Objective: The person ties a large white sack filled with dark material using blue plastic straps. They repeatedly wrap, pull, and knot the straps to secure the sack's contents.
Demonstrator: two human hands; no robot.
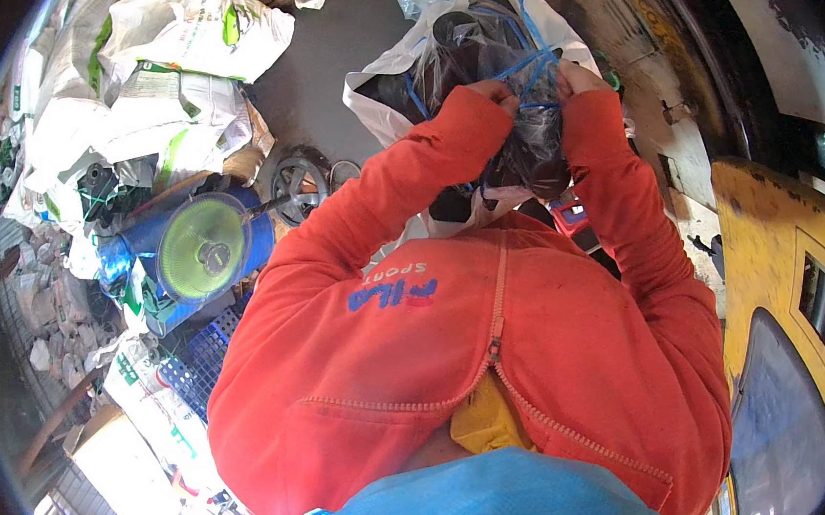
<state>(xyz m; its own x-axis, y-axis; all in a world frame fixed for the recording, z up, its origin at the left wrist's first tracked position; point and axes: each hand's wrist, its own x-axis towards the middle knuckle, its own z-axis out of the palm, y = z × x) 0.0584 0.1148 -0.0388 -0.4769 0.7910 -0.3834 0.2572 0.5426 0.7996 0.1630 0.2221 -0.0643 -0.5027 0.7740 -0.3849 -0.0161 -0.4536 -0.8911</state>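
Observation:
In front of my chest stands a white sack [374,80] with its mouth spread wide. Inside it is a clear plastic bag [537,143] holding dark contents that I cannot make out. Blue cord [524,10] runs over the plastic and loops between my hands. My left hand [495,94] is closed at the cord, its fingers partly hidden by the red sleeve. Just to the right, my right hand [579,79] pinches another stretch of the same cord near the sack's rim.
Filled white sacks with green print [197,28] are piled on the left. Below them stands a green round fan [202,249] beside a blue drum and a blue plastic basket [203,357]. A yellow machine panel [744,228] rises on my right. Grey floor [338,45] shows beyond the sack.

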